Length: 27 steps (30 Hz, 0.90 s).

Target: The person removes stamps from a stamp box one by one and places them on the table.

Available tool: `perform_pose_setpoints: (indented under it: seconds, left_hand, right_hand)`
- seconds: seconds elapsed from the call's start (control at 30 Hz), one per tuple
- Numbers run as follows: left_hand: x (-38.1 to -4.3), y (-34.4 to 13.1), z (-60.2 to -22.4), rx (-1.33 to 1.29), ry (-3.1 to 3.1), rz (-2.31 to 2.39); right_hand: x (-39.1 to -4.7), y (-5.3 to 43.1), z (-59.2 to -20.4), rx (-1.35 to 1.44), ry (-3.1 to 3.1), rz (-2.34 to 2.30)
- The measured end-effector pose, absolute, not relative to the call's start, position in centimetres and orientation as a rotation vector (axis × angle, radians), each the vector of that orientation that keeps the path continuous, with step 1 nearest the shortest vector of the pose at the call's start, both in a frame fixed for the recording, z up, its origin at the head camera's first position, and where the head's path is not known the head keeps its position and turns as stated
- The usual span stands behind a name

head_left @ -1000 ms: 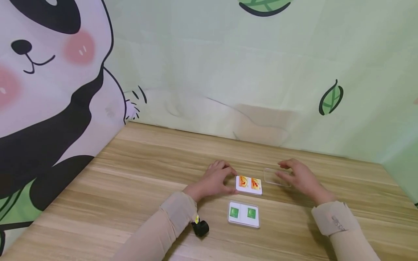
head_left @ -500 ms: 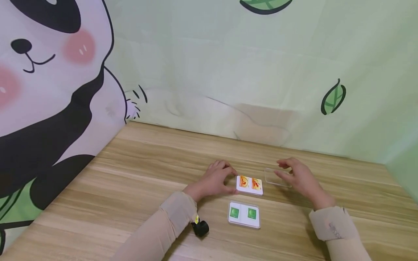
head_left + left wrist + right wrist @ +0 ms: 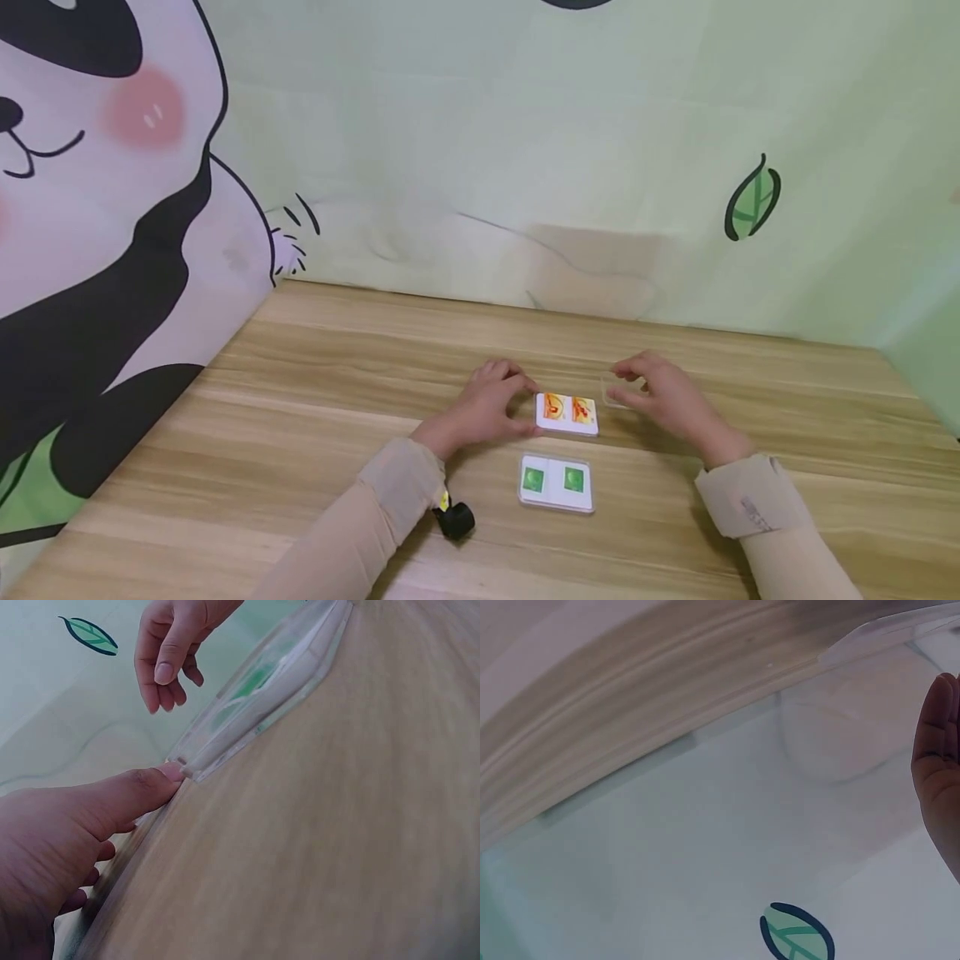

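Note:
In the head view, my left hand (image 3: 487, 408) holds the left end of a stack of cards with orange pictures (image 3: 567, 415), thumb at the near corner and a finger at the far one. To its right, a clear plastic lid (image 3: 609, 402) lies on the table, partly hidden behind my right hand (image 3: 667, 400). That hand hovers with thumb and fingers apart; the left wrist view shows the right hand (image 3: 174, 649) with nothing between its fingers. Nearer to me is a clear case of cards with green pictures (image 3: 555, 483), its side (image 3: 277, 690) large in the left wrist view.
Both hands are over a wood-grain table (image 3: 337, 358). A black camera (image 3: 456, 521) hangs at the left cuff. Behind the table stands a pale green cloth wall (image 3: 420, 150) printed with a panda and leaves.
The head view has shifted slightly. My right hand has moved a little left over the clear lid. My left hand stays at the orange-picture cards.

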<state>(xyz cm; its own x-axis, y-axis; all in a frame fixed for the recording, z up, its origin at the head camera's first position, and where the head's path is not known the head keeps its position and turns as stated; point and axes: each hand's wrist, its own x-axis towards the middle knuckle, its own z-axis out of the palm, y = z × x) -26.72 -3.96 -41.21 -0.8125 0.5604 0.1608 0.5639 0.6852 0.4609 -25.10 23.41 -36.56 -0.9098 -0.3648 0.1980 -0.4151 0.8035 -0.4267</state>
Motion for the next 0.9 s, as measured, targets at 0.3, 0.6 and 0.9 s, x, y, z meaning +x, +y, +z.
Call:
perform_pose_setpoints:
  seconds: [0.3,0.6,0.9]
  left_hand:
    - [-26.6,-4.2,-41.3,-0.950,-2.880,-0.801]
    - [-26.5,-4.2,-41.3,-0.949,-2.880,-0.805]
    - [-26.5,-4.0,-41.0,-0.946,-2.897,-0.794]
  right_hand:
    - [-24.4,22.1,-36.6,0.703,-2.939,0.667]
    - [-24.5,21.4,-37.0,0.817,-2.954,0.546]
    - [-24.6,21.1,-37.4,0.886,-2.928,0.469]
